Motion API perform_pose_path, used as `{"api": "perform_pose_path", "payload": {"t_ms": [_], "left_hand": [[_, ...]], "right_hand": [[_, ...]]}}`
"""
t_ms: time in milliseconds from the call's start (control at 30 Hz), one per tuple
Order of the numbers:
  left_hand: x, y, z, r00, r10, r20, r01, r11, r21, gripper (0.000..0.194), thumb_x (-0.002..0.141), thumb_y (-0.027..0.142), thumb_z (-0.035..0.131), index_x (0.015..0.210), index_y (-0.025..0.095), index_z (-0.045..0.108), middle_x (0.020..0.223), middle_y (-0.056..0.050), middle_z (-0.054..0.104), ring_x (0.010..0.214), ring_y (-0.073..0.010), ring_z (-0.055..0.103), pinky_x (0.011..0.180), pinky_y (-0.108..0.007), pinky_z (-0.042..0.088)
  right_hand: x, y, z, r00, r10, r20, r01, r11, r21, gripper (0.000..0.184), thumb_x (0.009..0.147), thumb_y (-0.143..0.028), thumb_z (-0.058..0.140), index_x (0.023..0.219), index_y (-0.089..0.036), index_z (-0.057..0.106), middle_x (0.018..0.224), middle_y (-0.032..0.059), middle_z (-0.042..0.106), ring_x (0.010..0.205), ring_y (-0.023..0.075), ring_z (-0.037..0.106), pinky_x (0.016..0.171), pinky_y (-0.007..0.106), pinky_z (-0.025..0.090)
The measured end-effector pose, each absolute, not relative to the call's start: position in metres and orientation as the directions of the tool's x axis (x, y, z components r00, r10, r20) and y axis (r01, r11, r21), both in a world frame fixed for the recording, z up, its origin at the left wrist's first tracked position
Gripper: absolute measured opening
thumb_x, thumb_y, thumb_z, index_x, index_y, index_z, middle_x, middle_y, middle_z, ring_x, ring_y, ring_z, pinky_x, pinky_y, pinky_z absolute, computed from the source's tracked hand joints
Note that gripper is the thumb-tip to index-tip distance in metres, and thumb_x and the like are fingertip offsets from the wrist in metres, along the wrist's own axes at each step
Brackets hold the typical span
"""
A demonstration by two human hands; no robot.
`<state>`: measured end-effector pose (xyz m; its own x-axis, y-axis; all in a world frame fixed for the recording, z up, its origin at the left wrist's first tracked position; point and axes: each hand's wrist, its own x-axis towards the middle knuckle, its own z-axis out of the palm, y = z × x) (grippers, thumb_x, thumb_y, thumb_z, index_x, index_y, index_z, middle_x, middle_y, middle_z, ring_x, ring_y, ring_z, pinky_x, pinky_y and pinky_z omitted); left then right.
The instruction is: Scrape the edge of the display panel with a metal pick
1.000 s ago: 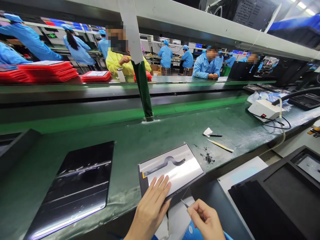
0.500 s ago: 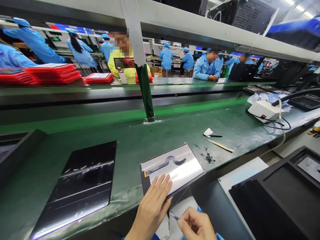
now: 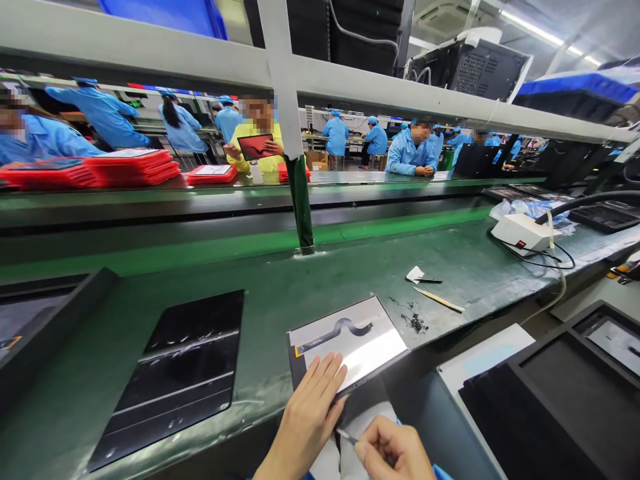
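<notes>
A silver display panel (image 3: pixel 365 337) with a black flex cable on it lies at the near edge of the green bench (image 3: pixel 350 267). My left hand (image 3: pixel 307 417) rests flat on its near left corner, fingers stretched out. My right hand (image 3: pixel 395 453) sits just below the panel's near edge, pinched round thin metal tweezers (image 3: pixel 347 437) whose tip points left toward my left hand.
A black glass panel (image 3: pixel 185 370) lies to the left. A paper scrap, a thin stick (image 3: pixel 439 300) and black debris sit right of the silver panel. A white box with cables (image 3: pixel 520 230) and black trays (image 3: pixel 565 393) are at right. Other people work across the line behind red stacks (image 3: pixel 125 167).
My right hand with the tweezers has dropped lower and moved left, closer to my left hand. The view has tilted up a little. The left hand stays on the panel.
</notes>
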<state>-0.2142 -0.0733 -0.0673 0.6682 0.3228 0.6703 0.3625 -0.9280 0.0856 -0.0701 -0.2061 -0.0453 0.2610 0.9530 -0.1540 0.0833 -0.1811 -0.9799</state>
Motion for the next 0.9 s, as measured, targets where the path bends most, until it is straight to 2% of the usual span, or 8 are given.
{"api": "perform_pose_path", "payload": {"t_ms": [133, 233, 300, 367, 433, 500, 700, 900], "left_hand": [[-0.214, -0.072, -0.049, 0.715, 0.303, 0.630, 0.370, -0.929, 0.027, 0.032, 0.100, 0.030, 0.049, 0.126, 0.014, 0.059, 0.124, -0.013, 0.070, 0.116, -0.0289, 0.066, 0.102, -0.048, 0.053], [-0.201, -0.073, -0.026, 0.696, 0.281, 0.660, 0.368, -0.930, 0.008, 0.019, 0.100, 0.021, 0.048, 0.110, 0.017, 0.063, 0.103, -0.008, 0.074, 0.106, -0.0261, 0.069, 0.107, -0.051, 0.047], [-0.185, -0.073, -0.012, 0.703, 0.196, 0.683, 0.304, -0.952, -0.039, 0.021, 0.099, 0.009, 0.044, 0.102, 0.017, 0.063, 0.083, -0.003, 0.069, 0.086, -0.0190, 0.070, 0.106, -0.046, 0.047], [-0.167, -0.070, -0.001, 0.760, 0.049, 0.648, 0.190, -0.970, -0.150, 0.026, 0.098, 0.003, 0.040, 0.099, 0.017, 0.062, 0.073, 0.000, 0.061, 0.069, -0.0155, 0.062, 0.097, -0.041, 0.051], [-0.150, -0.065, 0.005, 0.819, -0.062, 0.570, 0.090, -0.968, -0.234, 0.026, 0.097, 0.002, 0.041, 0.096, 0.018, 0.062, 0.074, -0.001, 0.060, 0.067, -0.0163, 0.058, 0.087, -0.038, 0.052], [-0.139, -0.058, 0.010, 0.852, -0.101, 0.514, 0.039, -0.966, -0.254, 0.025, 0.097, 0.003, 0.043, 0.090, 0.018, 0.061, 0.078, -0.003, 0.061, 0.073, -0.0176, 0.058, 0.084, -0.037, 0.049], [-0.142, -0.046, 0.015, 0.890, -0.071, 0.451, -0.003, -0.989, -0.149, 0.021, 0.099, 0.009, 0.048, 0.084, 0.020, 0.059, 0.087, -0.003, 0.062, 0.083, -0.0175, 0.055, 0.087, -0.036, 0.041], [-0.135, -0.037, 0.000, 0.876, 0.183, 0.445, 0.150, -0.983, 0.110, 0.013, 0.092, 0.012, 0.059, 0.083, 0.021, 0.061, 0.086, -0.002, 0.060, 0.082, -0.0175, 0.053, 0.071, -0.030, 0.040]], "right_hand": [[-0.031, -0.197, -0.014, 0.347, 0.931, -0.112, 0.023, -0.128, -0.992, 0.043, 0.081, -0.057, 0.068, 0.065, -0.019, 0.059, 0.056, -0.0038, 0.046, 0.054, 0.0117, 0.039, 0.051, 0.025, 0.031], [-0.002, -0.186, -0.001, 0.402, 0.908, -0.116, -0.017, -0.119, -0.993, 0.046, 0.076, -0.060, 0.071, 0.062, -0.020, 0.054, 0.053, -0.0056, 0.041, 0.050, 0.0108, 0.033, 0.048, 0.025, 0.028], [0.010, -0.179, 0.000, 0.405, 0.906, -0.120, -0.026, -0.120, -0.992, 0.046, 0.075, -0.060, 0.072, 0.062, -0.021, 0.052, 0.051, -0.0066, 0.040, 0.049, 0.0098, 0.030, 0.047, 0.025, 0.024], [0.017, -0.174, -0.002, 0.402, 0.909, -0.106, -0.018, -0.108, -0.994, 0.046, 0.075, -0.059, 0.072, 0.061, -0.020, 0.052, 0.051, -0.0067, 0.040, 0.049, 0.0095, 0.030, 0.047, 0.025, 0.022], [0.020, -0.171, -0.005, 0.398, 0.913, -0.092, -0.011, -0.096, -0.995, 0.045, 0.076, -0.058, 0.072, 0.061, -0.020, 0.052, 0.051, -0.0066, 0.040, 0.049, 0.0094, 0.030, 0.047, 0.025, 0.022], [0.022, -0.168, -0.010, 0.398, 0.914, -0.084, -0.008, -0.088, -0.996, 0.045, 0.076, -0.058, 0.071, 0.061, -0.020, 0.053, 0.051, -0.0066, 0.041, 0.049, 0.0094, 0.030, 0.047, 0.025, 0.023], [0.016, -0.167, -0.031, 0.453, 0.891, -0.045, 0.031, -0.067, -0.997, 0.046, 0.075, -0.059, 0.070, 0.058, -0.021, 0.050, 0.050, -0.0061, 0.042, 0.051, 0.0113, 0.037, 0.051, 0.026, 0.028], [-0.002, -0.173, -0.057, 0.400, 0.915, -0.058, 0.027, -0.075, -0.997, 0.038, 0.074, -0.049, 0.073, 0.057, -0.019, 0.057, 0.049, -0.0057, 0.044, 0.051, 0.0105, 0.036, 0.050, 0.025, 0.024]]}}
